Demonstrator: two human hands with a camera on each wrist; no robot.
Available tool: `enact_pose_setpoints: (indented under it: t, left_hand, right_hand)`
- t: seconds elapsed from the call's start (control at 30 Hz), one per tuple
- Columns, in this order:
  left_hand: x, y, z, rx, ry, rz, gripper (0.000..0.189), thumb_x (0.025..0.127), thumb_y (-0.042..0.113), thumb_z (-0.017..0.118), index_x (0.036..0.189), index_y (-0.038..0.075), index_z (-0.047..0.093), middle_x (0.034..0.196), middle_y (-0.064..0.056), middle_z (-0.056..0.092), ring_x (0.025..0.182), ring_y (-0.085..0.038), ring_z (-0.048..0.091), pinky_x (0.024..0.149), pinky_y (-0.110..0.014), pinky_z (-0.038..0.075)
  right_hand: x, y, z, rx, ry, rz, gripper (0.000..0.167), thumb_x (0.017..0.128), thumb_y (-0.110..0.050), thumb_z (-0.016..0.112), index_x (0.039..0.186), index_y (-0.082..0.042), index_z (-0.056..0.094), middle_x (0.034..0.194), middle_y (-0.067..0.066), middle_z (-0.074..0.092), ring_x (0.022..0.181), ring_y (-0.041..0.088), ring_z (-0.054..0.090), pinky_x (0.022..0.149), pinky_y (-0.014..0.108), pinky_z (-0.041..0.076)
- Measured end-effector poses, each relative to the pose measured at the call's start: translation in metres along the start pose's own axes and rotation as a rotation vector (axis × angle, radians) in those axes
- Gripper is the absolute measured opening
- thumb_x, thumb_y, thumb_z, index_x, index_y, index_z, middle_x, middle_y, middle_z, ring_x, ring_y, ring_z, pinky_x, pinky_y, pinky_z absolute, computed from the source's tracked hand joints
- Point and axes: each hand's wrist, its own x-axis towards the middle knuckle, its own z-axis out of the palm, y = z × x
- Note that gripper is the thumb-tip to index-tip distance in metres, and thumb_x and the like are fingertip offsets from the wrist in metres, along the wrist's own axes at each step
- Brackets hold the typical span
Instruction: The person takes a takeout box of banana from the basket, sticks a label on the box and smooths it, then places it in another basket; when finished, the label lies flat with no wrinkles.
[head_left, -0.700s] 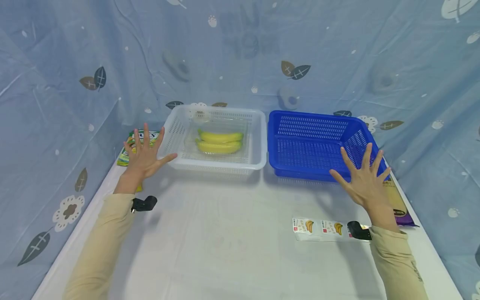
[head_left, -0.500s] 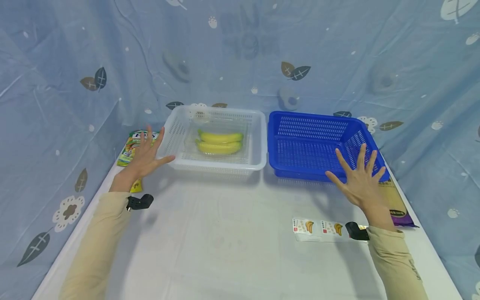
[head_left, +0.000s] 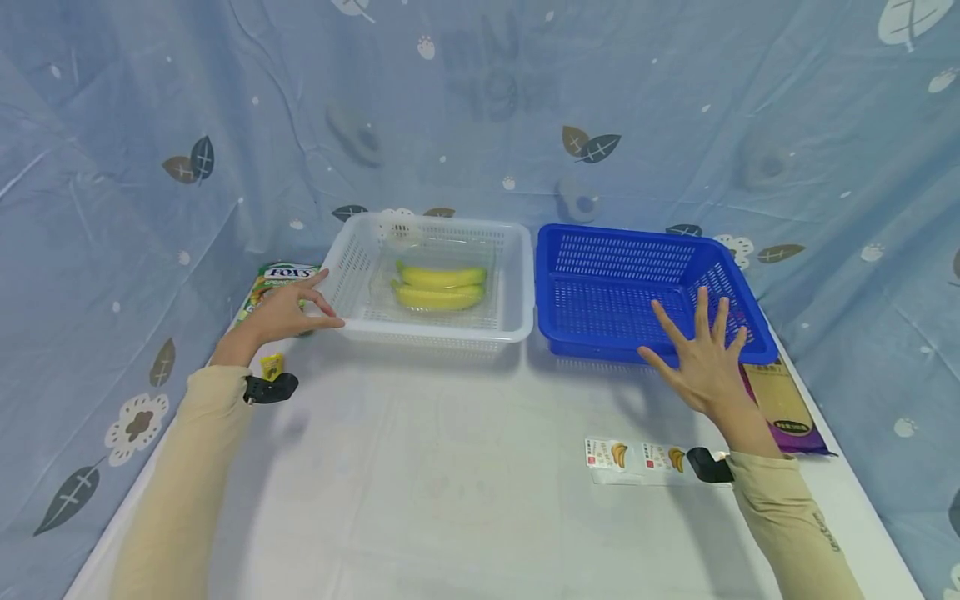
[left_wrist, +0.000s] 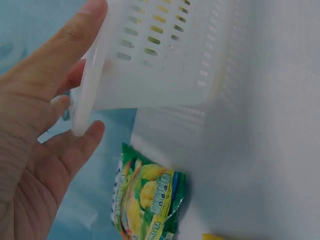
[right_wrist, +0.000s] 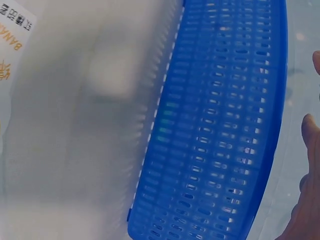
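At the near left corner of the white plastic basket (head_left: 435, 332), my left hand (head_left: 279, 310) has its fingers bent around the rim. In the left wrist view the thumb lies along the rim, and some fingers pass behind it. Two bananas (head_left: 438, 287) lie inside this basket in a clear plastic tray (head_left: 491, 250). My right hand (head_left: 705, 367), fingers spread wide and holding nothing, is over the near right side of the blue plastic basket (head_left: 600, 346). Only parts of its fingers show at the edge of the right wrist view.
A green FOX'S candy bag (head_left: 288, 272) lies behind my left hand, with a small yellow packet (head_left: 272, 366) nearer. A strip of banana labels (head_left: 645, 455) is on the white table (head_left: 450, 467). A purple and tan package (head_left: 787, 408) lies right, partly under the blue basket's edge.
My left hand has gone from spread fingers to bent ones at the white basket's corner, uncovering the yellow packet. The right hand has drifted left, still spread. Both baskets look unmoved.
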Motion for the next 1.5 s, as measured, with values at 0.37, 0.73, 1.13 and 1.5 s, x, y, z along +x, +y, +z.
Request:
enact_pose_setpoints:
  t: [0.37, 0.73, 1.13, 1.5]
  left_hand:
    - [0.002, -0.002, 0.000, 0.089, 0.062, 0.016, 0.035, 0.072, 0.036, 0.083, 0.071, 0.009, 0.061, 0.152, -0.020, 0.028, 0.048, -0.014, 0.025, 0.048, -0.028, 0.031]
    - [0.007, 0.004, 0.003, 0.175, 0.096, -0.018, 0.037, 0.069, 0.032, 0.085, 0.067, 0.007, 0.058, 0.148, -0.021, 0.035, 0.054, -0.019, 0.032, 0.053, -0.031, 0.033]
    - [0.008, 0.008, 0.004, 0.170, 0.118, -0.030, 0.036, 0.068, 0.034, 0.086, 0.068, 0.007, 0.062, 0.148, -0.020, 0.035, 0.055, -0.021, 0.032, 0.054, -0.033, 0.032]
    - [0.007, 0.005, 0.005, 0.183, 0.119, -0.021, 0.035, 0.067, 0.034, 0.086, 0.067, 0.008, 0.062, 0.116, -0.020, 0.062, 0.051, -0.019, 0.031, 0.052, -0.032, 0.031]
  right_hand:
    - [0.007, -0.013, 0.004, 0.020, 0.035, -0.127, 0.069, 0.095, -0.060, 0.042, 0.154, -0.034, 0.017, 0.159, 0.009, -0.017, 0.141, 0.037, -0.021, 0.101, 0.076, -0.002]
    - [0.012, -0.039, 0.002, 0.174, -0.002, -0.237, 0.057, 0.102, -0.039, 0.043, 0.153, -0.022, 0.024, 0.161, 0.011, 0.004, 0.146, 0.032, -0.001, 0.110, 0.063, 0.009]
    - [0.021, -0.074, -0.003, 0.591, -0.119, -0.175, 0.050, 0.103, -0.025, 0.046, 0.150, -0.015, 0.032, 0.158, 0.009, 0.018, 0.141, 0.039, 0.021, 0.106, 0.065, 0.022]
    - [0.037, -0.102, -0.006, 1.198, -0.279, 0.122, 0.055, 0.102, -0.027, 0.047, 0.150, -0.007, 0.029, 0.156, 0.010, 0.026, 0.140, 0.029, 0.029, 0.107, 0.039, 0.034]
